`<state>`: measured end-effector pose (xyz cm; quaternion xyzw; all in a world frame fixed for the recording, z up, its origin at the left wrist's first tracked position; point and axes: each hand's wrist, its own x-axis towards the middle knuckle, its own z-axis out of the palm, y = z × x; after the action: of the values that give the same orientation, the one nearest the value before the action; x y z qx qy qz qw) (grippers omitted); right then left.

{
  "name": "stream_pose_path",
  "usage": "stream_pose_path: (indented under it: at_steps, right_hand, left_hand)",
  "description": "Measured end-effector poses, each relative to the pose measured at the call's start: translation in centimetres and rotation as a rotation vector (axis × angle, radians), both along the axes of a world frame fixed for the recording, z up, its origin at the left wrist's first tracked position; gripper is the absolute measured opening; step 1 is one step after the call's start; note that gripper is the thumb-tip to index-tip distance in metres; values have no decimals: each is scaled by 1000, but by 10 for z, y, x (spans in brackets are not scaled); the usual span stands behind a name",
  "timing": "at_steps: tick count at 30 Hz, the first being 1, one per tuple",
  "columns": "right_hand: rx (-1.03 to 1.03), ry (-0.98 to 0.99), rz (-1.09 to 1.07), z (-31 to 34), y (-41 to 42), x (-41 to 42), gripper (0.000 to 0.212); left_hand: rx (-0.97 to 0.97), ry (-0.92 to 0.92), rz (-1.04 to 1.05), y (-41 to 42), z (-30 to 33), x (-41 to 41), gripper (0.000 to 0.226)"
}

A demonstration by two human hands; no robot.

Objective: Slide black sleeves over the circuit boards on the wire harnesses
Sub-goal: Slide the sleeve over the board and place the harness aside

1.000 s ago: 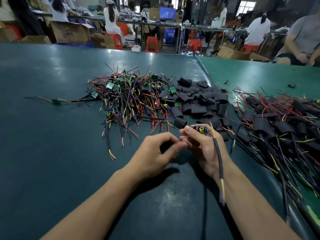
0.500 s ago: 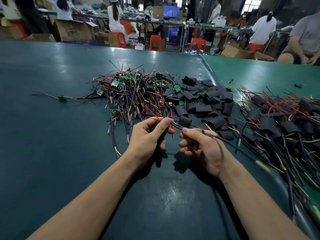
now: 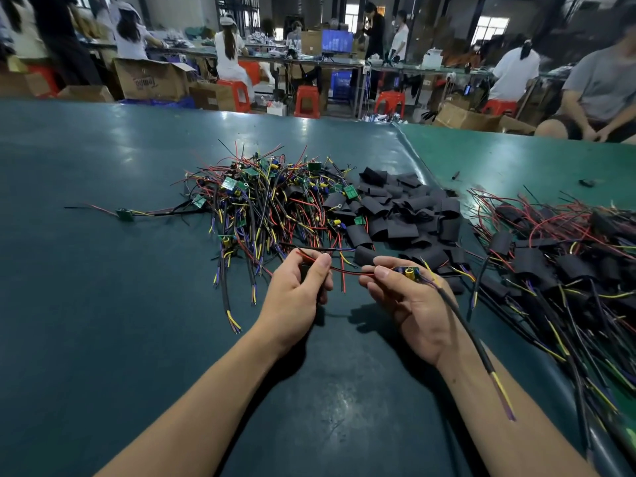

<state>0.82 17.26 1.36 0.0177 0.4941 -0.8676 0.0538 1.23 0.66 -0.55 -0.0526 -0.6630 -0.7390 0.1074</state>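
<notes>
Over a dark green surface (image 3: 103, 304), the left hand (image 3: 296, 290) pinched a black sleeve (image 3: 305, 271) together with red and black wires (image 3: 347, 270) that ran across to the right hand (image 3: 409, 297). That hand held a small circuit board (image 3: 407, 271) at its fingertips, its black cable (image 3: 464, 325) trailing over the wrist. Beyond lay a tangle of bare harnesses (image 3: 261, 208), a heap of loose sleeves (image 3: 402, 215), and, to the right, sleeved harnesses (image 3: 557, 256).

Red stools (image 3: 307, 100) and cardboard boxes (image 3: 151, 79) line distant workbenches (image 3: 309, 62).
</notes>
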Motion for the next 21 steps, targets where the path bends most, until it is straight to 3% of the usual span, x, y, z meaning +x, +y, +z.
stream_pose_path:
  at_steps: [6, 9, 14, 17, 21]
  right_hand:
    - [-69, -74, 28, -1, 2, -3, 28]
    - [-60, -106, 0, 1, 3, -3, 23]
    - [-153, -86, -127, 7, 13, -8, 13]
    - [-137, -75, -172, 6, 20, -11, 16]
    - [-99, -42, -172, 2, 20, -12, 15]
  left_hand:
    - [108, 3, 68, -2, 5, -1, 14]
    - [30, 31, 116, -2, 6, 1, 12]
    - [44, -31, -26, -8, 12, 3, 45]
    - [-84, -35, -18, -11, 9, 3, 31]
    - [-247, 68, -38, -11, 7, 4, 41]
